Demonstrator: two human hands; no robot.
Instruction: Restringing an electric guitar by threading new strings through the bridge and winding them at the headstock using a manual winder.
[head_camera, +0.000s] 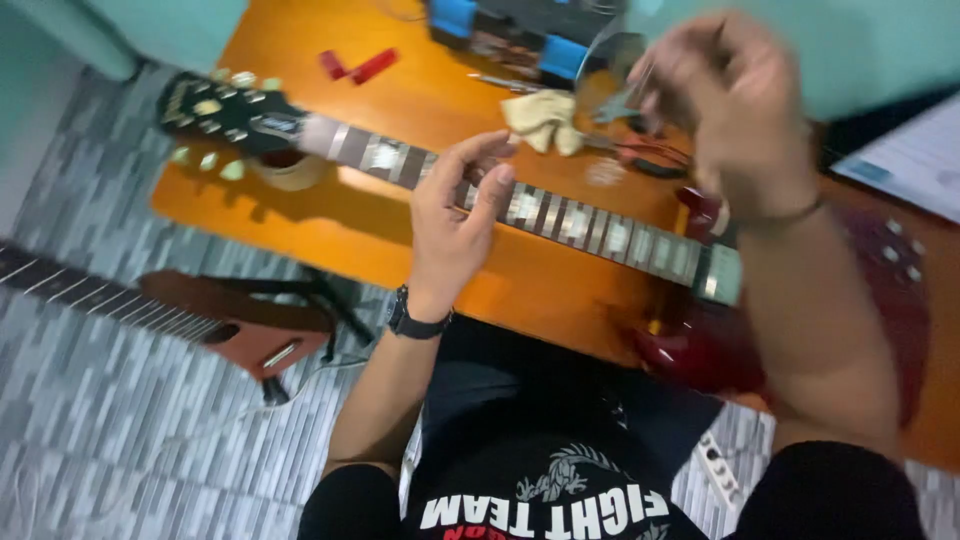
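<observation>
A red electric guitar (880, 300) is laid across an orange table (420, 100), its neck (560, 218) stretching toward the black headstock (225, 110), which is propped over a roll of tape (290, 172) near the table's left edge. The left hand (455, 215) is held just above the middle of the neck, fingers loosely curled with thumb and forefinger drawn close together; whether something thin is pinched between them cannot be told. A black wristwatch (415, 322) is worn on that wrist. The right hand (730, 95) is raised higher, over the place where neck meets body, and is blurred; its fingers are bunched, but what is gripped, if anything, cannot be made out. A thin bracelet (790, 212) is seen on the right wrist. Behind the hands a crumpled yellowish cloth (545, 118) is spread on the table, and two small red pieces (358, 66) are lying farther back. On the grey patterned floor (120, 430) to the left, a second guitar (250, 335) with a reddish-brown body is laid beside the table
</observation>
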